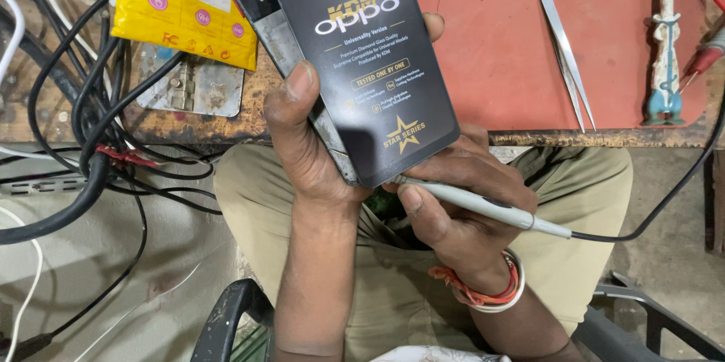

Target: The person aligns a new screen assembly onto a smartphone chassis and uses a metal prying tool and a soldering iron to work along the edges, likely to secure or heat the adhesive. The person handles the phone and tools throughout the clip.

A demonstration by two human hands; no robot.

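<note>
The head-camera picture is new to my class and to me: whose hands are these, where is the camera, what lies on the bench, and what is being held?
The camera sits on the person's head and looks down, so you see their own two bare hands above their lap. The left hand grips a flat black printed package with a phone-like slab behind it, tilted up toward the camera. The right hand, wearing bangles at the wrist, holds a slim grey pen-shaped tool on a black cord; its tip meets the package's lower edge. Beyond the hands is a worn wooden bench with a red mat. On the mat lie metal tweezers and a pale-handled tool. To the left are a yellow packet, a small metal plate and a tangle of black cables.
</note>
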